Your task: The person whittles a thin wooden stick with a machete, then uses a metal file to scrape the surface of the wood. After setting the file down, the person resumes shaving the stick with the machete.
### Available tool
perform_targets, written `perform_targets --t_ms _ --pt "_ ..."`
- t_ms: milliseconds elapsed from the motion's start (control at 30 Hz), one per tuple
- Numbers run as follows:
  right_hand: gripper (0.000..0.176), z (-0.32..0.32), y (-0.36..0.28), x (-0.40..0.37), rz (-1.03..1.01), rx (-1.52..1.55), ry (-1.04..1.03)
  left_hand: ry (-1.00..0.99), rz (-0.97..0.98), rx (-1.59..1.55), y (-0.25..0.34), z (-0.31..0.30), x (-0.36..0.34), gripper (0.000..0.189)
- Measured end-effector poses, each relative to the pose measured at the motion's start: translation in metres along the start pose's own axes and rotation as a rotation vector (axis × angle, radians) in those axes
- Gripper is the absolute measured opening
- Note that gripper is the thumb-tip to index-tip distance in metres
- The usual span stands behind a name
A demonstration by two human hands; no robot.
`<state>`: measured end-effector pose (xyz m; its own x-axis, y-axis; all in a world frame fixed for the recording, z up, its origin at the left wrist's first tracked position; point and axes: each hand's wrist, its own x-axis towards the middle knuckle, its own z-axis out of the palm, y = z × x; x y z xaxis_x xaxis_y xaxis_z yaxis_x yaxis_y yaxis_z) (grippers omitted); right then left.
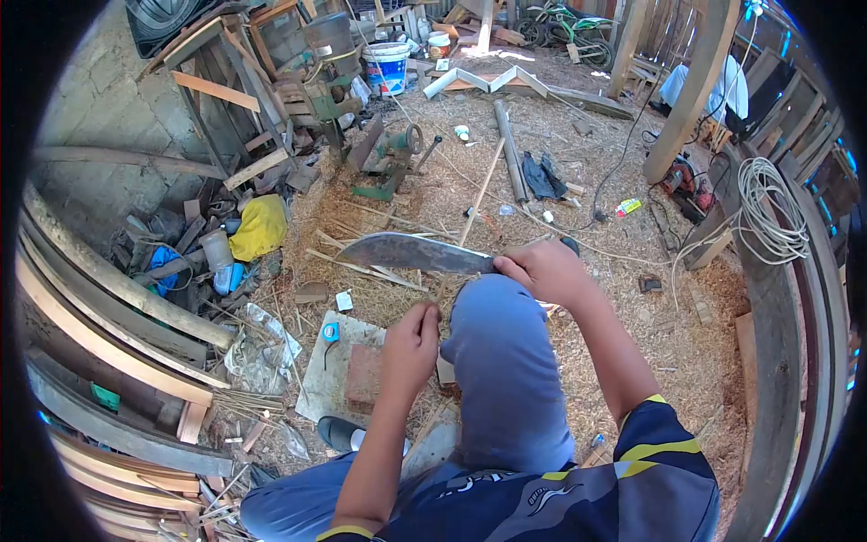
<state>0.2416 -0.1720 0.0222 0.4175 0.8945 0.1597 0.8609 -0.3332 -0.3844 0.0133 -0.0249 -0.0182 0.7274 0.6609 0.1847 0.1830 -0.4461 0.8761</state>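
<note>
My right hand (546,273) is closed around the handle of a machete (411,252), whose broad dark blade points left across the view, just beyond my raised knee. Closer to me and to the left, my left hand (411,348) pinches the near end of a thin bamboo or wood strip (484,188). The strip slants away from me and passes behind the blade, which hides part of it. Several pale strips (361,262) lie on the shavings beyond the blade.
A brick (365,372) rests on a flat board (316,384) beside my foot. Farther off stand a green metal machine (393,154) and a paint bucket (386,68). Lumber (117,307) is stacked at left. Coiled cable (772,212) hangs at right, near a person (722,90).
</note>
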Motion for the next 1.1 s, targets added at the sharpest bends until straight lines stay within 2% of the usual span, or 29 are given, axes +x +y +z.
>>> perform_targets --t_ms 100,200,300,400,500,600,733,800,900,967,1100 --pt "0.043 -0.002 -0.004 0.002 -0.024 -0.013 0.001 0.007 -0.002 0.006 0.009 0.003 0.012 0.019" --pt "0.042 -0.002 -0.002 0.001 -0.025 -0.015 0.005 0.030 0.110 0.039 0.002 0.003 0.005 0.017" --pt "0.041 -0.004 0.000 -0.001 -0.004 -0.025 0.001 0.006 0.078 0.206 0.007 -0.005 -0.013 0.014" --pt "0.041 0.002 0.012 -0.005 -0.018 0.037 0.056 -0.036 0.121 0.238 -0.010 -0.013 -0.034 0.013" --pt "0.041 0.001 0.020 -0.013 0.023 0.044 0.109 0.013 0.126 0.220 -0.020 -0.022 -0.071 0.011" --pt "0.041 -0.004 0.028 -0.021 0.114 0.050 0.058 -0.029 0.008 0.197 -0.042 -0.037 -0.106 0.011" --pt "0.041 -0.001 0.043 -0.031 0.167 0.107 0.088 -0.073 -0.111 0.215 -0.061 -0.051 -0.134 0.010" --pt "0.042 -0.004 0.042 -0.032 0.221 0.121 0.063 -0.052 -0.133 0.179 -0.062 -0.045 -0.130 0.012" --pt "0.043 -0.010 0.032 -0.033 0.198 0.059 0.060 -0.031 -0.132 0.078 -0.047 -0.024 -0.096 0.014" --pt "0.043 -0.006 0.035 -0.030 0.148 0.037 0.058 -0.054 -0.146 -0.046 -0.037 -0.007 -0.068 0.017" --pt "0.042 -0.008 0.024 -0.021 0.064 0.061 0.053 -0.070 -0.081 -0.010 0.000 0.013 -0.015 0.019"
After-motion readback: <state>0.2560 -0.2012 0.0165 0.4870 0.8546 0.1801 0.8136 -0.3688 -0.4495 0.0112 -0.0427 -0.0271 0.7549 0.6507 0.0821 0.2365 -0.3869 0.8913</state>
